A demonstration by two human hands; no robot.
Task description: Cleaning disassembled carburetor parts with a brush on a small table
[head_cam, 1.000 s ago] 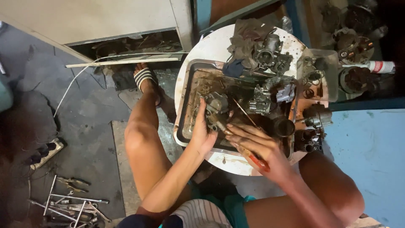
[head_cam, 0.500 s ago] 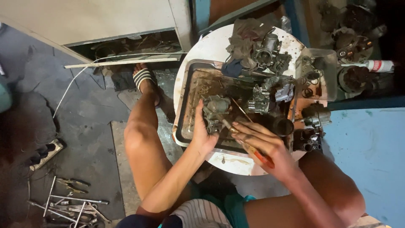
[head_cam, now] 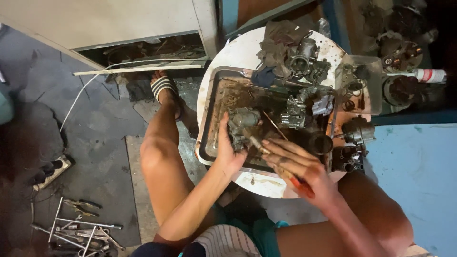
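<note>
- The left hand [head_cam: 227, 153] grips a grimy grey metal carburettor body [head_cam: 243, 124] over the shallow steel tray [head_cam: 209, 124] on the round white surface [head_cam: 238, 52].
- The right hand [head_cam: 297, 166], fingers curled, holds a red-handled screwdriver [head_cam: 285, 166]; its long axis runs diagonally, tip pointing up-left into the carburettor body.

hands [head_cam: 266, 159] on carburetor [head_cam: 242, 124], metal tray [head_cam: 209, 128]
</note>
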